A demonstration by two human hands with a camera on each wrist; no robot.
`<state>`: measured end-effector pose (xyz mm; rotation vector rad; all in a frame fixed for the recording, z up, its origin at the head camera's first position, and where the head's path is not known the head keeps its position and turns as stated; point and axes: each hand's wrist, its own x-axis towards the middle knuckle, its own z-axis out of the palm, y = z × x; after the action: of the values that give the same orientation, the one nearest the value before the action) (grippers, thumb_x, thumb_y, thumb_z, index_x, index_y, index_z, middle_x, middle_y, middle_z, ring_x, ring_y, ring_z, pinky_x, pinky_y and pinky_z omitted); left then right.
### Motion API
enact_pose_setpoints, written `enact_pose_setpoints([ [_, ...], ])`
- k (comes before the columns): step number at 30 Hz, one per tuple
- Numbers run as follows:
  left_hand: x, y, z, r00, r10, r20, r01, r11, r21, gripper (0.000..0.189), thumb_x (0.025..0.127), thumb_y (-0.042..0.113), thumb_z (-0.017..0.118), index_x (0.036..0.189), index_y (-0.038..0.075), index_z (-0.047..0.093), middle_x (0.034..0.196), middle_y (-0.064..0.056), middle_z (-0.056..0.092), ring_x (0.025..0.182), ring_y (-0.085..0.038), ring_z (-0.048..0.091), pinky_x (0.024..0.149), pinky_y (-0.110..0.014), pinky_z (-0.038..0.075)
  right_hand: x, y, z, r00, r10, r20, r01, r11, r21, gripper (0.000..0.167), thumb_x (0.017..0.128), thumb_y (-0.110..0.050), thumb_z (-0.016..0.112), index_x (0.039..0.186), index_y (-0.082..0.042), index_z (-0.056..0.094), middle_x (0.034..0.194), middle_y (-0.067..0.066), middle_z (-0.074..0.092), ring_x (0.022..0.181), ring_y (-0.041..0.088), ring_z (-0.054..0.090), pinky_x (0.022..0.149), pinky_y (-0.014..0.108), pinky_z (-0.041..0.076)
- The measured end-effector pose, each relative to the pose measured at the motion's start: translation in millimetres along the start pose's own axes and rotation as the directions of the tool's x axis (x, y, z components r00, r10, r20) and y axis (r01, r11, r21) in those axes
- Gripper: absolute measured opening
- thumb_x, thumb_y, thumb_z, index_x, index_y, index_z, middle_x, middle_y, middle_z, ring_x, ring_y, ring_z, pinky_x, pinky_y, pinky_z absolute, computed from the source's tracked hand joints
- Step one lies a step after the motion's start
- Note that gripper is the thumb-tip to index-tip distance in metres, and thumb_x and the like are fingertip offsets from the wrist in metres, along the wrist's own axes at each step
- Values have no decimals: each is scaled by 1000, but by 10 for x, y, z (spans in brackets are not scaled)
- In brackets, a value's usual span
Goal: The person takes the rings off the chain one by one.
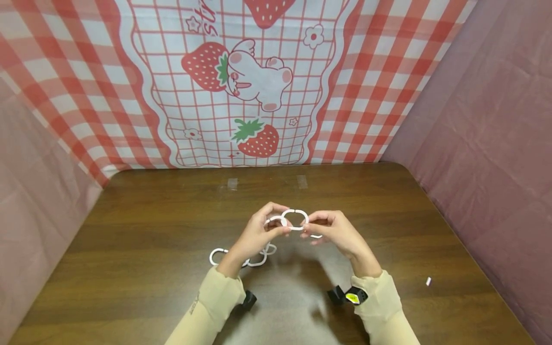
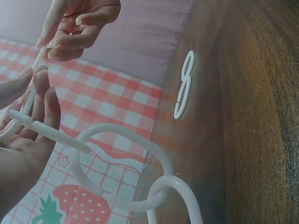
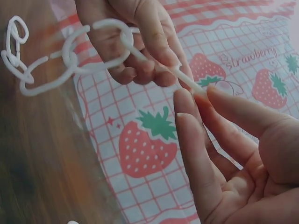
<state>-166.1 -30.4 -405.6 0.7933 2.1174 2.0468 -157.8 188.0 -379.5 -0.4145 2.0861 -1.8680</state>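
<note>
Both hands hold a white oval chain link up over the table, a small gap showing in its top edge. My left hand pinches the link's left side, and my right hand pinches its right end between thumb and fingers. More white links hang joined in a chain from the left hand. The chain's lower links reach down behind the left wrist. Seen from the right wrist, the held link appears edge-on between the fingertips of both hands.
Two joined white links lie on the wooden table, partly hidden by the right hand in the head view. A small white piece lies at the right. Behind the table hangs a strawberry-print cloth; pink curtains flank it.
</note>
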Motion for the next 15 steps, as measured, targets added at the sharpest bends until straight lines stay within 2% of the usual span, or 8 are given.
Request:
enact_pose_setpoints([
  [3, 0, -4, 2, 1000, -5, 20, 6, 1000, -27, 40, 86, -8, 65, 122, -10, 49, 100, -34, 64, 79, -3, 63, 74, -23, 60, -3, -8, 32, 998, -2, -57, 4, 999, 35, 13, 91, -2, 61, 89, -13, 68, 78, -8, 73, 76, 8, 71, 60, 27, 61],
  [10, -4, -12, -13, 997, -42, 57, 44, 999, -26, 36, 87, -6, 65, 119, -12, 52, 104, -37, 62, 85, -13, 67, 79, -26, 61, -12, -79, 37, 987, 2, -158, 11, 997, 81, 10, 92, -1, 60, 88, -7, 67, 75, -8, 72, 73, 9, 71, 58, 26, 61],
  [15, -13, -8, -43, 995, -46, 91, 50, 998, -41, 27, 89, -9, 59, 115, -15, 54, 103, -41, 61, 81, -5, 67, 84, -42, 60, -17, -95, 23, 983, 22, -181, -6, 996, 88, 11, 92, -2, 60, 87, -8, 67, 73, -7, 72, 72, 7, 71, 58, 25, 61],
])
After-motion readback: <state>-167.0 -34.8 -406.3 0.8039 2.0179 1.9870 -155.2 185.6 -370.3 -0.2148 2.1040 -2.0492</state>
